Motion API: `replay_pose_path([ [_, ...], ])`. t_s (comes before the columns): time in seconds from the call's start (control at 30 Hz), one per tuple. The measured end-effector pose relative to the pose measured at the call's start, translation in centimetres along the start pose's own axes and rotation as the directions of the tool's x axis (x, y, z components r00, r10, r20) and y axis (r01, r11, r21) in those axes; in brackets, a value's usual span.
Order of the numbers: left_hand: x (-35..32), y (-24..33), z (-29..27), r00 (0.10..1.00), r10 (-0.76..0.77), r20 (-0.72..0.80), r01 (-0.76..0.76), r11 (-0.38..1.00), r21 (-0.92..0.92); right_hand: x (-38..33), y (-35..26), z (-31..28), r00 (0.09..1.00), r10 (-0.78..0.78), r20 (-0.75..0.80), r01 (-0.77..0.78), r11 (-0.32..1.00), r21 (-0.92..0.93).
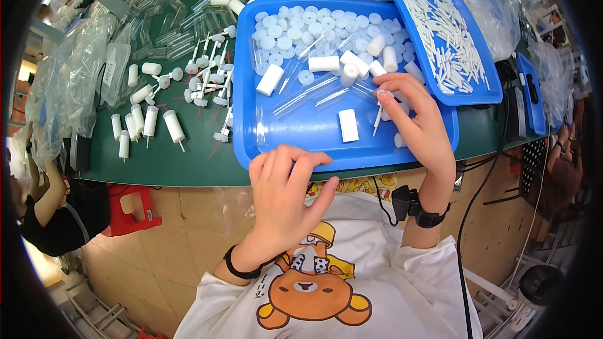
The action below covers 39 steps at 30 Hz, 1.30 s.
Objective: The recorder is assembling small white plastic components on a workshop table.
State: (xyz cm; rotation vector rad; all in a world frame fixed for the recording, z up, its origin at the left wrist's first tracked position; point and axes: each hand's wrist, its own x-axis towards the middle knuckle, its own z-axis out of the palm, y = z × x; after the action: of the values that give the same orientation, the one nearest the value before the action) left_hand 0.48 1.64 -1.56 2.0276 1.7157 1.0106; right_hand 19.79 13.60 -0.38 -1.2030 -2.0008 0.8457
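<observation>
Nearest the body, the bare left hand (282,182) is at the near rim of the shallow blue plastic tray (301,137), fingers loosely bent, thumb apart, nothing visible in its grasp. Beyond it, a short matte white cylinder (348,125) lies in the tray, just left of the free end of a thin white rod (377,122) whose long axis runs toward the body. The right hand (414,113), nearer the rod, reaches in from the right, thumb and fingers pinching its far, disc-tipped end.

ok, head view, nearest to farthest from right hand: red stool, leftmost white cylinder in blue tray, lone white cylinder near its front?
1. Lone white cylinder, left of the right hand
2. Leftmost white cylinder, farther left
3. Red stool, far left, on floor
</observation>
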Motion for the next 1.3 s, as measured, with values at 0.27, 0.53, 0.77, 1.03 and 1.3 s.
replay_pose_path([
  [0.27,0.0,0.2,-0.5,1.0,0.004,0.024,-0.003,0.999,-0.038,-1.1,-1.3,0.3,0.991,-0.13,-0.045,0.123,0.984,-0.131],
  [0.53,0.3,0.1,-1.4,0.995,-0.096,0.015,0.088,0.82,-0.566,-4.8,-5.0,-0.1,0.965,-0.25,0.077,0.209,0.914,0.348],
  [0.77,0.4,0.7,-0.2,0.987,-0.126,0.104,0.151,0.45,-0.88,-7.1,-4.5,2.1,0.959,-0.143,0.243,-0.077,0.696,0.714],
  [1.03,-0.2,0.7,-1.0,0.969,-0.143,0.202,0.235,0.28,-0.931,-7.6,-4.3,1.9,0.976,-0.075,0.204,-0.109,0.642,0.759],
  [1.3,-0.7,1.5,-1.9,0.935,-0.17,0.311,0.349,0.292,-0.89,-7.5,-4.3,2.3,0.976,-0.112,0.189,-0.067,0.668,0.741],
])
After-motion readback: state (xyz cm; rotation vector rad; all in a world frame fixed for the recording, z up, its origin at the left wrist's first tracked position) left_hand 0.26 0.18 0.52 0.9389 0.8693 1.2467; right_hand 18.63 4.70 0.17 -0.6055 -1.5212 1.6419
